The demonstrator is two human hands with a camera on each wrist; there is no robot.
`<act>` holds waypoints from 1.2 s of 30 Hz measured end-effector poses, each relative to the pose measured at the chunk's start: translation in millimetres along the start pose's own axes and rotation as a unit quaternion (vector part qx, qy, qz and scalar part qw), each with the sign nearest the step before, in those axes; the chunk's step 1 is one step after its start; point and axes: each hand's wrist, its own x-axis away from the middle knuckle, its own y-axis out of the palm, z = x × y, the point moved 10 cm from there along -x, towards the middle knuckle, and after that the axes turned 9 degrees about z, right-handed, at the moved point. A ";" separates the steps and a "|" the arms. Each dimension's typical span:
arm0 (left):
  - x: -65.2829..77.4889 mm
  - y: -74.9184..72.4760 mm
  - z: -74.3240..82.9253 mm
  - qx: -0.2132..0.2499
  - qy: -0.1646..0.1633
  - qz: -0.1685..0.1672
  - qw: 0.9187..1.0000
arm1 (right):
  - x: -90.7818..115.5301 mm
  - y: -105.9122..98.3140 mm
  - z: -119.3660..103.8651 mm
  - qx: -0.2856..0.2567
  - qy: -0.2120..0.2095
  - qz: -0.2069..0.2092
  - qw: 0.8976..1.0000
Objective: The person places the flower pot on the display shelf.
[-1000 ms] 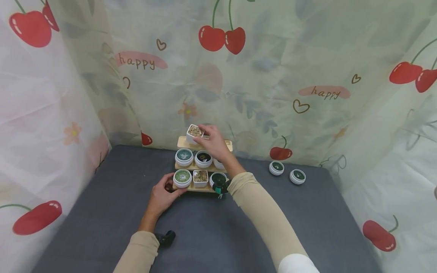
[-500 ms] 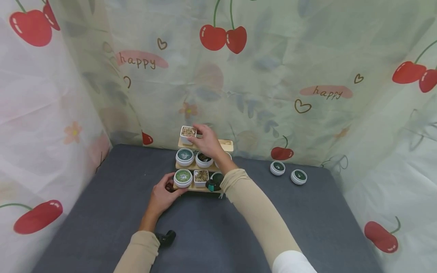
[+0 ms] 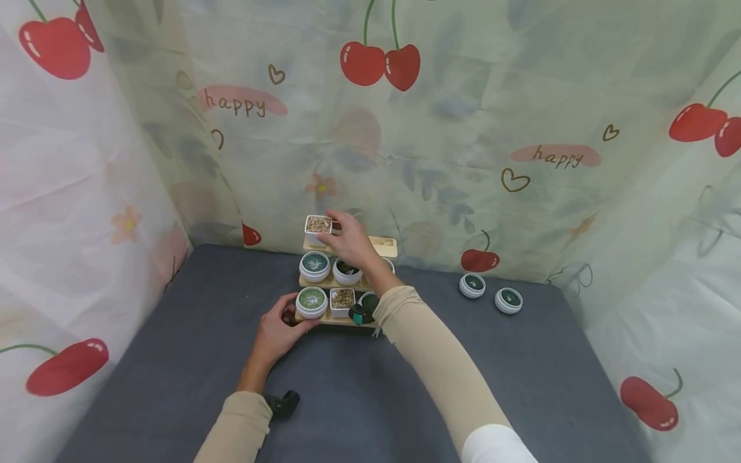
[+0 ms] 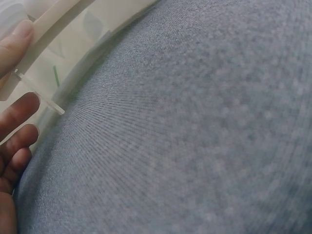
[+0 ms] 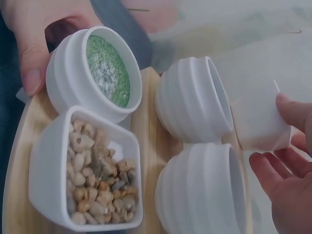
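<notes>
A three-tier wooden stand (image 3: 384, 245) bears small white pots. My right hand (image 3: 352, 243) pinches a square white pot of pebbles (image 3: 318, 225) by its right side, right at the left end of the top tier. In the right wrist view, the thumb and fingers of that hand hold the pot's plain white wall (image 5: 261, 117). At the lowest tier's left end, my left hand (image 3: 278, 331) grips the stand, thumb on top and fingers below in the left wrist view. Beside it sits a round pot with green filling (image 3: 311, 299), then another square pebble pot (image 3: 342, 301).
On the middle tier stand a round pot with teal filling (image 3: 315, 263) and a dark-filled one (image 3: 347, 272); the right forearm partly covers the pots at the right. Two round green-filled pots (image 3: 472, 285) (image 3: 509, 300) stand on the grey tabletop at right. A printed curtain hangs behind.
My right hand has moved left and slightly down with the square pebble pot, bringing it over the top tier's left end. The left hand has kept its hold on the stand.
</notes>
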 end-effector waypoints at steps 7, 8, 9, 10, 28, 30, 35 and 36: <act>1.3 1.8 0.1 -0.008 -0.006 0.000 1.000 | 5.8 -9.3 9.6 -0.028 0.004 -0.014 1.000; 1.4 2.1 0.3 -0.009 -0.007 -0.001 1.000 | 7.0 -12.2 11.4 -0.030 0.007 -0.014 0.999; 1.5 2.5 0.4 -0.010 -0.008 -0.002 1.000 | 8.0 -15.4 13.7 -0.031 0.010 -0.014 0.999; 1.7 2.8 0.6 -0.012 -0.010 -0.003 1.000 | 8.7 -18.6 15.5 -0.032 0.012 -0.013 0.999; -0.4 1.7 0.9 -0.014 -0.005 0.005 1.000 | 30.0 -91.9 67.8 -0.074 0.035 0.053 0.995; -0.1 1.5 0.2 -0.015 -0.009 0.004 1.000 | 34.5 -100.3 75.1 -0.065 0.037 0.063 0.995; 0.7 1.4 -0.6 -0.019 -0.016 0.001 1.000 | 46.1 -120.9 95.2 -0.037 0.038 0.086 0.995; 0.7 1.4 -0.5 -0.019 -0.016 0.001 1.000 | 48.8 -124.5 100.4 -0.033 0.042 0.089 0.995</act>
